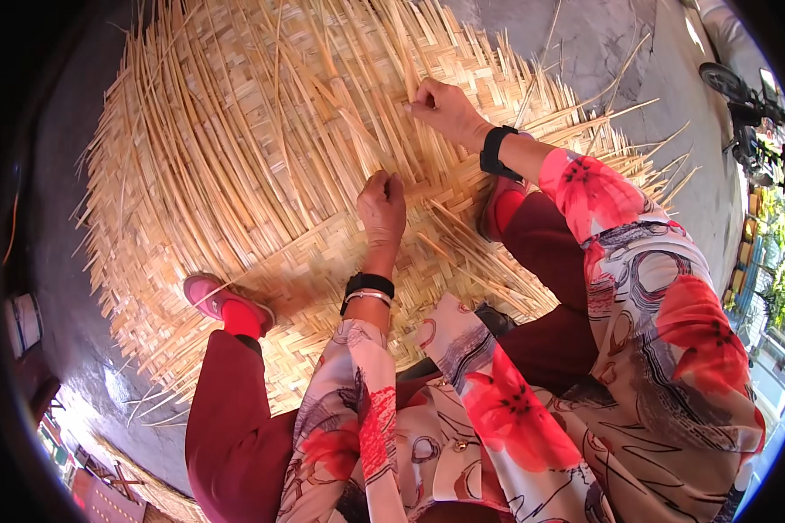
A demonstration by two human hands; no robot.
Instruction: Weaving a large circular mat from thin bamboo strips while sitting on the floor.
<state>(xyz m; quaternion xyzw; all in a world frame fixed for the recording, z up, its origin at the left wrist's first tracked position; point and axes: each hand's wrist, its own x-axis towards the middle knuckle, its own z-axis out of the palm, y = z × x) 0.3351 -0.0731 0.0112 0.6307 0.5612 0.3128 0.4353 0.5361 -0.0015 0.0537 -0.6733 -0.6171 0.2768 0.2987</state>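
Observation:
A large mat woven from pale bamboo strips (327,242) spreads over the floor before me, its edges ragged with loose strip ends. Many long strips (235,144) run side by side across its upper part. My left hand (381,204) is closed near the mat's middle, pinching the end of a flat bamboo strip (365,136). Above and to the right, the thumb and fingers of my right hand (450,112) pinch another bamboo strip (403,55) that runs up toward the far edge. The fingers partly hide both pinched ends.
My pink shoes (203,295) rest on the mat at left and right. Loose strips (490,261) fan out between my legs. Grey floor (680,131) surrounds the mat. A wheeled vehicle (736,98) and potted plants (775,261) stand far right.

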